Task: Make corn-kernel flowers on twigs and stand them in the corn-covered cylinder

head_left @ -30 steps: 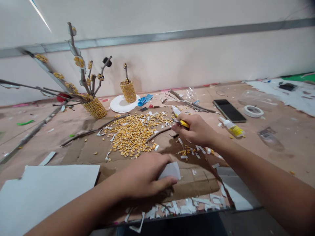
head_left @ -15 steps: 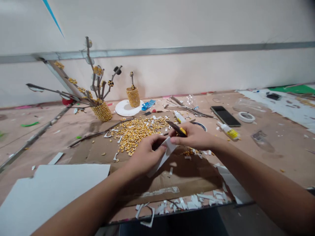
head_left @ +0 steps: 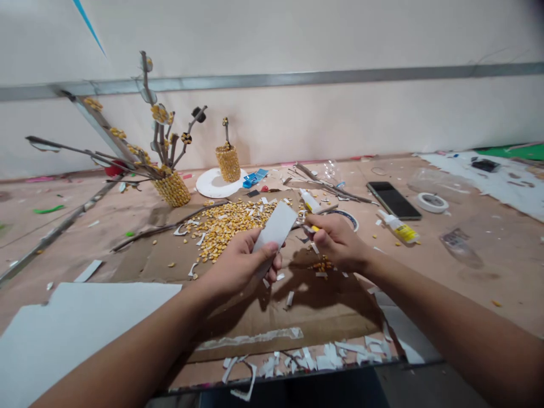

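My left hand (head_left: 244, 263) is closed on a white card strip (head_left: 277, 224), thumb on its face and fingers behind it, over the cardboard sheet. To the right of it, my right hand (head_left: 340, 242) grips a utility knife (head_left: 313, 228) with yellow on its handle; the fingers hide most of the knife. The strip and the knife are apart. A pile of corn kernels (head_left: 223, 226) lies beyond my left hand. A few more kernels (head_left: 323, 265) sit below my right hand. A roll of tape (head_left: 349, 220) is partly hidden behind that hand.
A kernel-covered pot with branches (head_left: 172, 190) stands at left, a smaller kernel-covered pot (head_left: 228, 164) on a white disc (head_left: 206, 184). At right lie a phone (head_left: 393, 199), a glue bottle (head_left: 399, 228) and white tape (head_left: 432, 202). White card (head_left: 85, 323) and paper scraps (head_left: 327, 357) lie in front.
My hands have moved apart. The card strip has swung up so its broad face shows, and the knife has dropped away from it to the right.
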The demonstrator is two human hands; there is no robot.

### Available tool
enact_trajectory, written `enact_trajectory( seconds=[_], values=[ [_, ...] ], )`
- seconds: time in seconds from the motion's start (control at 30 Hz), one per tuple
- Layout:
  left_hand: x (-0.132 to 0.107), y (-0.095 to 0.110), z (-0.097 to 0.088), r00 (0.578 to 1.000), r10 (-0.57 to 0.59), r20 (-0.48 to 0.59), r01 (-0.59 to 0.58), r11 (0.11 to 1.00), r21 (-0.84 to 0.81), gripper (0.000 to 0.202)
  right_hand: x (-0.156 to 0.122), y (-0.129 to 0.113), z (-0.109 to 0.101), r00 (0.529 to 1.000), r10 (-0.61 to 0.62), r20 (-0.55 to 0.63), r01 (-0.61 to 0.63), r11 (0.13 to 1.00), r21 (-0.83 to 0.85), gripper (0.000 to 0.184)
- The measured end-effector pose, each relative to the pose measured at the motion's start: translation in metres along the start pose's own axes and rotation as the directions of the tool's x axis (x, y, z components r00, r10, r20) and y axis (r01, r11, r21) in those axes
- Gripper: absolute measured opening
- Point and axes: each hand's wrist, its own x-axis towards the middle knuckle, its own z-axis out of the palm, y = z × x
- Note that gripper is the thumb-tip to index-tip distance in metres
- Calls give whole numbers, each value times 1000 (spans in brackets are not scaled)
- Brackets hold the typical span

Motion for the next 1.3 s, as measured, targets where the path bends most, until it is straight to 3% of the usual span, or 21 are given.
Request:
enact_trajectory(
  seconds=[0.13, 0.3, 0.57, 0.73, 0.83, 1.3],
  values=[
    [-1, 1, 4, 998, 68, -15, -67, 998, 19, 52, -2, 1, 5, 1000, -13, 25, 14, 998, -57, 68],
    [-5, 2, 9, 998, 57, -13, -56, 998, 27, 51, -3, -1, 4, 999, -32, 40, 36, 995, -94, 68],
    [-9, 4, 3, 992, 1, 129, 4, 999, -38, 37, -5, -6, 4, 996, -76, 45, 79, 994, -69, 71],
    [-9, 1, 2, 987, 103, 122, -91, 991, -102, 34, -5, -4, 5, 995, -99, 21, 100, 991, -85, 69],
    [-11, -2, 3, 985, 142, 95, -137, 989, -59, 38, -4, -3, 3, 991, -136, 15, 137, 984, -116, 68],
    [-22, -4, 20, 991, 60, 123, -70, 995, 74, 43, -10, 0, 11, 975, -216, 49, 221, 964, -149, 74]
  ],
)
